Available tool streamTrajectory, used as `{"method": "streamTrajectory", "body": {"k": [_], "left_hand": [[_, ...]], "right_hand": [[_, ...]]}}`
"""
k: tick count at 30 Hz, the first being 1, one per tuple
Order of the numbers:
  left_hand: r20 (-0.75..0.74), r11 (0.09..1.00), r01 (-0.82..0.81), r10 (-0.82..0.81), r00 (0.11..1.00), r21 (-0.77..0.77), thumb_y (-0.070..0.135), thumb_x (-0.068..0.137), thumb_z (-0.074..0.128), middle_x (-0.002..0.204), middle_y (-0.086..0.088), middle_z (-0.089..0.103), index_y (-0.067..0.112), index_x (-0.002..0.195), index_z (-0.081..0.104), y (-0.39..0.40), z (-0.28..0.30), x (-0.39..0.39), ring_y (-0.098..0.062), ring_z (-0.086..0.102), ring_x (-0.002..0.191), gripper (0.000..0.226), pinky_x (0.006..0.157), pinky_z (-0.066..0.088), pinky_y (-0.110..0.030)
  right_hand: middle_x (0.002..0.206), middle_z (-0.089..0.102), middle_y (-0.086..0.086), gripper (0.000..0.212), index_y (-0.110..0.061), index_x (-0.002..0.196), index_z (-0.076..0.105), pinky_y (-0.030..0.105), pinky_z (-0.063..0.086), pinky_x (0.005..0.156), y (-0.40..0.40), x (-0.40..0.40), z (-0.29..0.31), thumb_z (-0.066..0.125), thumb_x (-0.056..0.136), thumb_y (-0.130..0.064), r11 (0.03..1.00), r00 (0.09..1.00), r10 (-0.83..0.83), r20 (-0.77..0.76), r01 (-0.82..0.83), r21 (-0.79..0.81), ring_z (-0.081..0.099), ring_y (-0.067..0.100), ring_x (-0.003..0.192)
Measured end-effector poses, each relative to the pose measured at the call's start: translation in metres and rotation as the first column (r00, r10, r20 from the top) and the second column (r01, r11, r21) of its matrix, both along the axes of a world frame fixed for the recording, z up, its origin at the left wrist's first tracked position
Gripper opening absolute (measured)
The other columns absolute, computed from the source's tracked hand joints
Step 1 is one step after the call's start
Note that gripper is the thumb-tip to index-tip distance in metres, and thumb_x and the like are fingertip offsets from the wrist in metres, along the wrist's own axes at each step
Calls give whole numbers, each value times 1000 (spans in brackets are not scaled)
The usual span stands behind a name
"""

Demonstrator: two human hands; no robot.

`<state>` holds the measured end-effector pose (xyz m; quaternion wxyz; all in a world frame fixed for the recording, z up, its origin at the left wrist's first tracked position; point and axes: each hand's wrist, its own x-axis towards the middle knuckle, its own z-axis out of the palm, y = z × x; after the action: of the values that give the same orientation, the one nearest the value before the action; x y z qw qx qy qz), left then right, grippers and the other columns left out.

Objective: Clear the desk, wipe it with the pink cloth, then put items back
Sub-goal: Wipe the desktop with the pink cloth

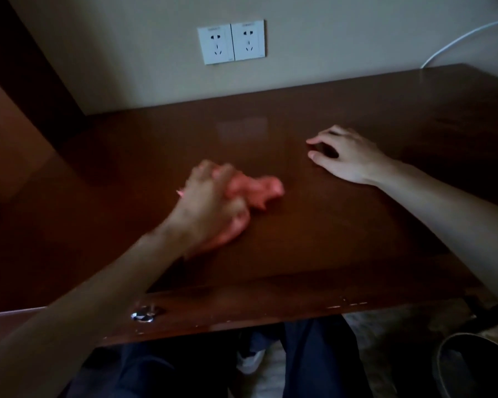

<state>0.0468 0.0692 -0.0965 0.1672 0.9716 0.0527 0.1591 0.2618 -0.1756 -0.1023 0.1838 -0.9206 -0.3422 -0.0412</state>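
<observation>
On the desk [342, 231], left hand [210, 208] grips pink cloth [256, 191], right hand [345, 153] rests arched

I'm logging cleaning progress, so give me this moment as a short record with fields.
stage: wiping
left hand: grips the pink cloth on the desk, blurred
right hand: rests on the desk, fingers spread, holds nothing
desk: no items seen on the part in view
wall: double socket, white cable
floor: bin at lower right

Open desk [314, 225] around both hands
</observation>
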Motion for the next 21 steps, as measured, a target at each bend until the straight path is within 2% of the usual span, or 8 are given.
{"method": "streamTrajectory", "body": {"k": [3,7,8,11,13,15,18,21], "left_hand": [[-72,951,308,-309,948,-21,46,80,57,122,-7,50,19,126,60,-21,-3,-28,-26,48,113,54,100,42,-36],[-64,998,-69,69,996,4,52,78,48,122,-14,55,23,123,61,26,15,41,-36,53,114,54,102,45,-49],[-45,998,-60,61,997,15,53,78,46,122,-12,57,25,122,61,19,12,44,-35,53,113,54,101,46,-49],[-71,912,409,-409,910,-17,46,86,53,130,-5,55,23,132,58,-47,-2,1,-27,44,123,53,107,35,-36],[-103,818,575,-574,812,-26,46,90,56,132,-8,49,25,136,53,-52,2,-7,-22,36,125,51,103,27,-31],[-73,874,484,-481,874,37,49,86,52,131,-14,50,22,138,52,-31,5,29,-29,41,124,58,106,31,-35],[-108,995,91,-88,990,29,49,85,54,129,-17,49,20,134,53,0,14,82,-40,47,122,58,107,38,-46],[-98,918,397,-392,915,26,53,81,45,126,-14,48,17,135,53,-49,3,50,-36,44,119,65,106,36,-43]], "right_hand": [[145,49,-5,44,-41,136,57,51,41,108,-2,1,-3,50,97,-59,1000,1000,4,13,-4,23,41,25,140],[147,46,-7,43,-42,138,55,49,40,107,-1,1,1,48,99,-59,1000,1000,-8,19,7,6,38,22,142],[147,46,-8,43,-42,137,55,49,40,107,0,1,1,48,98,-59,1000,1000,-8,23,8,4,39,22,141],[143,49,-8,45,-41,135,58,50,43,107,-2,1,-3,50,95,-61,999,1000,0,28,-1,35,43,23,138],[143,49,-7,45,-40,135,58,49,42,108,-2,1,-2,51,95,-59,999,1000,4,24,-5,45,44,24,137],[144,49,-7,44,-41,136,57,49,43,107,-2,1,0,51,96,-59,1000,1000,9,30,-10,27,44,24,137],[144,48,-9,45,-41,137,56,50,42,107,0,0,1,49,96,-59,1000,1000,6,18,-7,9,43,23,137],[142,50,-9,43,-41,135,58,46,43,106,-2,2,-2,52,96,-58,999,999,13,38,-15,45,45,23,135]]}}
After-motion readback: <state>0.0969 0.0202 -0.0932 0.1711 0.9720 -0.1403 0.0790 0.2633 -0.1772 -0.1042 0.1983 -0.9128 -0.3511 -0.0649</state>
